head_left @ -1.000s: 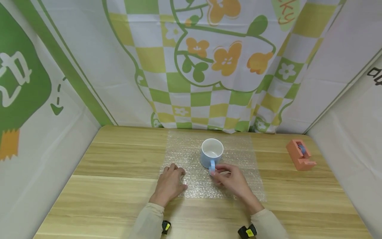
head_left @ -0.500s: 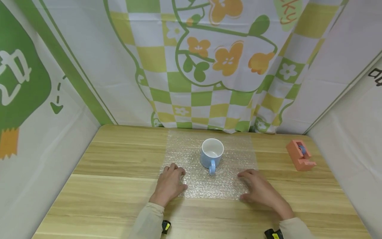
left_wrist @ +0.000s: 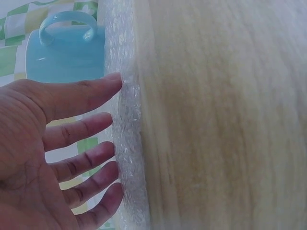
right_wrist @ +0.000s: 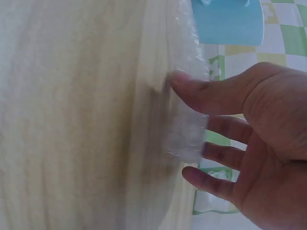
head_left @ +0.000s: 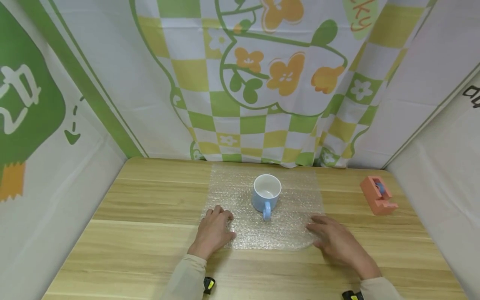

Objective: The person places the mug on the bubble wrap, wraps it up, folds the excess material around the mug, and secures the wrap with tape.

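Note:
A light blue mug (head_left: pixel 265 196) with a white inside stands upright on a sheet of clear bubble wrap (head_left: pixel 255 235), its handle facing me. My left hand (head_left: pixel 213 233) rests at the sheet's near left part, fingers spread and tips touching the wrap; in the left wrist view the bubble wrap (left_wrist: pixel 128 143) runs along the fingertips. At the near right corner is my right hand (head_left: pixel 339 243), thumb and fingers apart. The right wrist view has the raised corner of bubble wrap (right_wrist: pixel 189 129) between thumb and fingers, hiding some fingertips.
An orange tape dispenser (head_left: pixel 376 196) with blue tape stands at the table's back right. Bare wooden tabletop (head_left: pixel 150 200) surrounds the wrap. A patterned cloth (head_left: pixel 262 104) hangs behind the table, and pale walls (head_left: pixel 442 146) flank it.
My right hand has let go of the mug's handle and moved right to the near right corner of the bubble wrap. The left hand and the mug have stayed in place.

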The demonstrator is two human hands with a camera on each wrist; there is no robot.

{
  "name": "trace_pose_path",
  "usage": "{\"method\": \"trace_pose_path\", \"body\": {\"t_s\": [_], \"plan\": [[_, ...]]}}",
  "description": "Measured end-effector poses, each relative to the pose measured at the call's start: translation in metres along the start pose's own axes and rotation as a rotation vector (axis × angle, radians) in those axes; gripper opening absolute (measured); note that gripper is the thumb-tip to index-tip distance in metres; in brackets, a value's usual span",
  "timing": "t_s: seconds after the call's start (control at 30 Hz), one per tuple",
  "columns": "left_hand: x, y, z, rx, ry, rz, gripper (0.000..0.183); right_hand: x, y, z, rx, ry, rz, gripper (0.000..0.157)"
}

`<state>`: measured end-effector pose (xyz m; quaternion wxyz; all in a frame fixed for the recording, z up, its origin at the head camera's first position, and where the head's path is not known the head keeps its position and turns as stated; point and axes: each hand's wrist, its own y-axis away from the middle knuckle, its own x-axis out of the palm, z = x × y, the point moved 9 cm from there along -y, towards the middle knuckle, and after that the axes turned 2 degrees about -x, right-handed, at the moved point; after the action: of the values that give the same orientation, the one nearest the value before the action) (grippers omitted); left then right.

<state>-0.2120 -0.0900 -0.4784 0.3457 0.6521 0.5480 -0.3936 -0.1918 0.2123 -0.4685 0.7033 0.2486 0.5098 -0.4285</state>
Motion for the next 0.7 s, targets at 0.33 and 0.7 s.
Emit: {"method": "trace_pose_path", "body": {"t_s": [0.33, 0.7], "plan": [[0.0, 0.0, -0.001, -0.005, -0.01, 0.01, 0.043, -0.012, 0.004, -0.013, 0.151, -0.035, -0.124, 0.029], [0.003, 0.002, -0.004, -0.009, -0.009, 0.042, 0.042, -0.017, 0.006, -0.018, 0.189, -0.012, -0.109, 0.035]]}}
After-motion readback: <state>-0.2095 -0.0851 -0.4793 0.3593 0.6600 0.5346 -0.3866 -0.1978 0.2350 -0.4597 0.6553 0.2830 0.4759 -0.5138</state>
